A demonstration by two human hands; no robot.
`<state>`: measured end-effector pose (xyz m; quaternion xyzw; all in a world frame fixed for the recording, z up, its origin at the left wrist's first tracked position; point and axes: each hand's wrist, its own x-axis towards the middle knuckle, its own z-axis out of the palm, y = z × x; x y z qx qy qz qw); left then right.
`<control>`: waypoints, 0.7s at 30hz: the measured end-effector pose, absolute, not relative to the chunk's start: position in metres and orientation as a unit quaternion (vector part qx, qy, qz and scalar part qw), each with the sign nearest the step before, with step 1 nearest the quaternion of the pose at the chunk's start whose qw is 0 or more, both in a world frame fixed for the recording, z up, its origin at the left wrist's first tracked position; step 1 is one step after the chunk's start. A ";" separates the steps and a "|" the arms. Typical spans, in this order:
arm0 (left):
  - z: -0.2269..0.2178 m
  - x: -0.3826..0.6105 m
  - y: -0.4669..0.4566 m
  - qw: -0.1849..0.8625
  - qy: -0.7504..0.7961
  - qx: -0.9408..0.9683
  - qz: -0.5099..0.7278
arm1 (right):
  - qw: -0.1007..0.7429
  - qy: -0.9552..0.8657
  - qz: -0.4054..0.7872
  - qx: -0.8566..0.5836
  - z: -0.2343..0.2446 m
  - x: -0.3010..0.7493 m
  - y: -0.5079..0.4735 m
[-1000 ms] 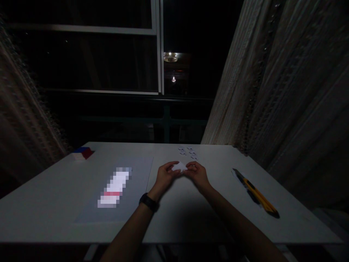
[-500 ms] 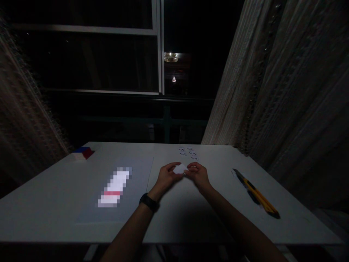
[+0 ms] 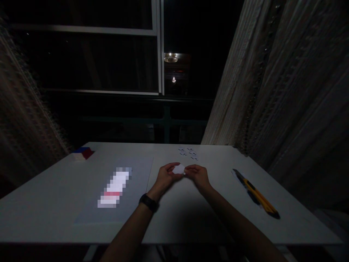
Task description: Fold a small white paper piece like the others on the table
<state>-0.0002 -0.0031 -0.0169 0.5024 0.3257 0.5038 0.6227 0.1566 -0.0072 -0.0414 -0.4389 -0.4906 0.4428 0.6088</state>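
Right hand (image 3: 200, 177) has nudged slightly inward, pinching the paper (image 3: 178, 169) mid-frame; left hand (image 3: 165, 177) holds it too. Probably edge work; next calls for steadiness.

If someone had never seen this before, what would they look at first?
Probably the bright, blocky white patch with a red stripe, glowing on the pale sheet at the left. Next, the left hand and right hand holding a small white piece in the middle. Then maybe the yellow knife lying on the table's right side.
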 end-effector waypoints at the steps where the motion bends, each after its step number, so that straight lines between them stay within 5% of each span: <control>1: -0.017 0.000 -0.003 0.623 0.325 0.503 0.504 | 0.610 -0.488 0.443 -0.440 -0.041 0.157 -0.007; 21: -0.023 0.006 -0.003 0.540 0.365 0.571 0.499 | 0.659 -0.430 0.416 -0.456 -0.041 0.145 -0.011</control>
